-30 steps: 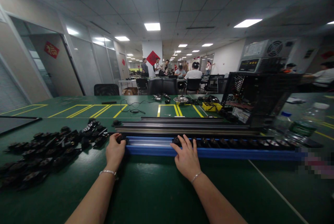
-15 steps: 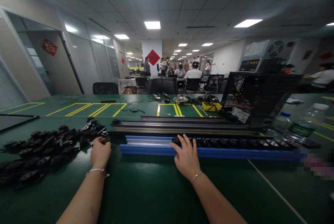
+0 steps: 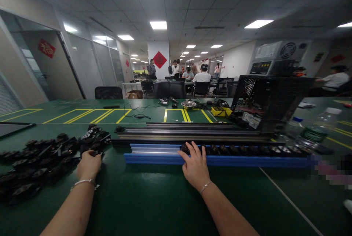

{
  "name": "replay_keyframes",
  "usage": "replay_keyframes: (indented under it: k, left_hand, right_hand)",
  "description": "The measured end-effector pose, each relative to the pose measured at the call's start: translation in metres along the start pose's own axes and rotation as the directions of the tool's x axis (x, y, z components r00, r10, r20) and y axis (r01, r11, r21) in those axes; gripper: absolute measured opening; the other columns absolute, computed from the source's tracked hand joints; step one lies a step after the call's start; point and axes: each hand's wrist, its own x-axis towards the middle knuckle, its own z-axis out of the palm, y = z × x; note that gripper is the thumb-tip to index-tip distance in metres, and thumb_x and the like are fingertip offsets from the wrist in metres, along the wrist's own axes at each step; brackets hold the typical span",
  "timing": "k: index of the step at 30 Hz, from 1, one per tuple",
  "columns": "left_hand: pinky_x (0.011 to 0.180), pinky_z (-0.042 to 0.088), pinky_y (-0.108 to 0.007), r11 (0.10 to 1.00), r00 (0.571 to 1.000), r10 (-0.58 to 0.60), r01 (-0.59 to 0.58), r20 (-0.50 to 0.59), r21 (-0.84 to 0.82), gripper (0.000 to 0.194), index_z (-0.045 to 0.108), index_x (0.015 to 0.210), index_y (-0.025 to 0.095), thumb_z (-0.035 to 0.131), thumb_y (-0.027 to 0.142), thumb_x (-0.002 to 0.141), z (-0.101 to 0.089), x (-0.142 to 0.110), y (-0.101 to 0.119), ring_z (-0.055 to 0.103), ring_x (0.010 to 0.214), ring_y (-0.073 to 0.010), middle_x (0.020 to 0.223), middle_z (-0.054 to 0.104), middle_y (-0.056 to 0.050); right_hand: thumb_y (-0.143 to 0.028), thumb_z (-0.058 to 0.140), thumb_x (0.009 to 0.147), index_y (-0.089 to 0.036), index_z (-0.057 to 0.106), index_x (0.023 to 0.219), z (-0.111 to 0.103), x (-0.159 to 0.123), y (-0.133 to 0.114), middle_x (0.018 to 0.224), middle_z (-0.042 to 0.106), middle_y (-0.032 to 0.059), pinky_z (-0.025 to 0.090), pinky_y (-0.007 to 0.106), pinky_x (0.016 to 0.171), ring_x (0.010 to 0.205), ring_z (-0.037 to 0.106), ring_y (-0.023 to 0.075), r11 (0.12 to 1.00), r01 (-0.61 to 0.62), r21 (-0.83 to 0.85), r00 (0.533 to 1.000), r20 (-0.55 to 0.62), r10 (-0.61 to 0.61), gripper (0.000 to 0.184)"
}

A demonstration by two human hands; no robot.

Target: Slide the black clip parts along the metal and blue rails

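Note:
My left hand [image 3: 89,166] is closed beside the right edge of a pile of small black parts [image 3: 41,159], with a small black part [image 3: 96,152] at its fingertips. How firmly the part is gripped is partly hidden by the fingers. A long blue channel rail [image 3: 154,158] lies across the table, and a row of round black parts [image 3: 236,150] sits in its groove toward the right. Over the left end of that row rests my right hand [image 3: 195,168], fingers spread, with the thumb and forefinger touching the leftmost black part [image 3: 184,149]. The rail's left stretch shows bare metal.
Several dark metal rails [image 3: 192,133] lie behind the blue one. An open computer case [image 3: 275,100] stands at the right, near a plastic bottle [image 3: 316,129]. Farther back are a metal bowl [image 3: 188,104], a yellow tray [image 3: 221,111] and cables. People sit and stand in the background.
My left hand has moved from the rail's left end leftward to the pile's edge, a black part at its fingers. My right hand has stayed on the row. The view has turned slightly.

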Motion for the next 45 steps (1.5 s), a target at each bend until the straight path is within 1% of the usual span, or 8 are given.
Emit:
replay_keyframes:
  k: [6, 11, 14, 16, 21, 24, 31, 45]
  left_hand:
    - [0.086, 0.046, -0.046, 0.999, 0.999, 0.031, -0.031, -0.043, -0.011, 0.06, 0.047, 0.125, 0.013, 0.052, 0.042, 0.071, -0.007, 0.0, -0.005, 0.055, 0.11, -0.0364, 0.121, 0.058, -0.019]
    - [0.098, 0.039, -0.048, 0.96, 0.927, 0.234, -0.267, -0.293, -0.077, 0.06, 0.046, 0.125, 0.008, 0.051, 0.037, 0.073, -0.006, -0.023, 0.018, 0.047, 0.12, -0.035, 0.128, 0.052, -0.021]
    - [0.106, 0.033, -0.044, 0.825, 0.77, 0.485, -0.56, -0.415, -0.076, 0.051, 0.046, 0.123, 0.011, 0.047, 0.031, 0.077, 0.0, -0.047, 0.039, 0.044, 0.124, -0.0283, 0.131, 0.05, -0.015]
    - [0.108, 0.032, -0.042, 0.676, 0.634, 0.661, -0.736, -0.402, -0.048, 0.045, 0.047, 0.12, 0.012, 0.046, 0.028, 0.078, 0.009, -0.07, 0.054, 0.044, 0.124, -0.0256, 0.131, 0.049, -0.014]
    - [0.108, 0.035, -0.042, 0.313, 0.315, 0.939, -0.949, -0.136, -0.042, 0.033, 0.05, 0.112, 0.016, 0.045, 0.02, 0.081, 0.048, -0.148, 0.088, 0.04, 0.128, -0.0218, 0.131, 0.051, -0.011]
    - [0.107, 0.035, -0.042, 0.203, 0.204, 0.979, -0.976, -0.004, -0.075, 0.039, 0.049, 0.117, 0.016, 0.048, 0.017, 0.078, 0.074, -0.191, 0.101, 0.038, 0.13, -0.0217, 0.136, 0.048, -0.012]
    - [0.107, 0.029, -0.047, 0.181, 0.175, 0.97, -0.983, 0.168, -0.018, 0.063, 0.036, 0.135, 0.023, 0.056, 0.026, 0.075, 0.084, -0.219, 0.104, 0.032, 0.133, -0.027, 0.145, 0.036, -0.011]
    - [0.107, 0.024, -0.051, 0.136, 0.132, 0.96, -0.991, 0.245, 0.0, 0.056, 0.043, 0.129, 0.036, 0.06, 0.031, 0.075, 0.075, -0.218, 0.104, 0.028, 0.135, -0.0295, 0.148, 0.03, -0.007]
  right_hand:
    - [-0.019, 0.054, 0.074, -0.037, 0.059, 0.117, 0.001, -0.001, 0.0, 0.141, 0.041, 0.0036, 0.001, 0.053, 0.11, 0.136, 0.02, 0.0235, 1.0, -0.009, 0.009, 1.0, -0.007, 0.009, 0.047]
    - [-0.018, 0.054, 0.074, -0.036, 0.058, 0.118, 0.001, 0.0, 0.0, 0.141, 0.041, 0.0033, 0.002, 0.053, 0.11, 0.137, 0.019, 0.023, 1.0, -0.008, -0.002, 1.0, -0.005, 0.008, 0.048]
    - [-0.017, 0.053, 0.073, -0.037, 0.058, 0.118, 0.001, 0.0, 0.0, 0.14, 0.042, 0.0033, 0.003, 0.053, 0.11, 0.136, 0.021, 0.0228, 1.0, -0.01, 0.005, 1.0, -0.021, 0.01, 0.049]
    - [-0.017, 0.052, 0.073, -0.037, 0.056, 0.12, 0.002, 0.0, -0.001, 0.14, 0.043, 0.003, 0.004, 0.053, 0.11, 0.136, 0.022, 0.0227, 1.0, -0.008, 0.01, 0.999, -0.041, 0.008, 0.051]
    - [-0.011, 0.044, 0.073, -0.03, 0.047, 0.13, 0.006, 0.0, 0.0, 0.135, 0.048, 0.0022, 0.008, 0.049, 0.111, 0.133, 0.027, 0.0206, 1.0, -0.011, -0.003, 0.99, -0.139, 0.01, 0.06]
    - [-0.011, 0.043, 0.072, -0.018, 0.046, 0.131, 0.01, 0.001, 0.003, 0.136, 0.048, 0.0055, 0.012, 0.045, 0.112, 0.134, 0.026, 0.0215, 0.998, -0.069, -0.014, 0.976, -0.209, 0.064, 0.06]
    - [-0.014, 0.046, 0.07, -0.016, 0.057, 0.119, 0.01, 0.003, 0.005, 0.137, 0.047, 0.0057, 0.011, 0.046, 0.112, 0.133, 0.026, 0.0239, 0.991, -0.132, -0.028, 0.972, -0.199, 0.124, 0.05]
    - [-0.018, 0.048, 0.072, -0.026, 0.056, 0.124, 0.005, 0.002, 0.005, 0.141, 0.041, 0.0039, 0.009, 0.05, 0.11, 0.135, 0.021, 0.0259, 0.989, -0.134, -0.058, 0.983, -0.133, 0.126, 0.052]
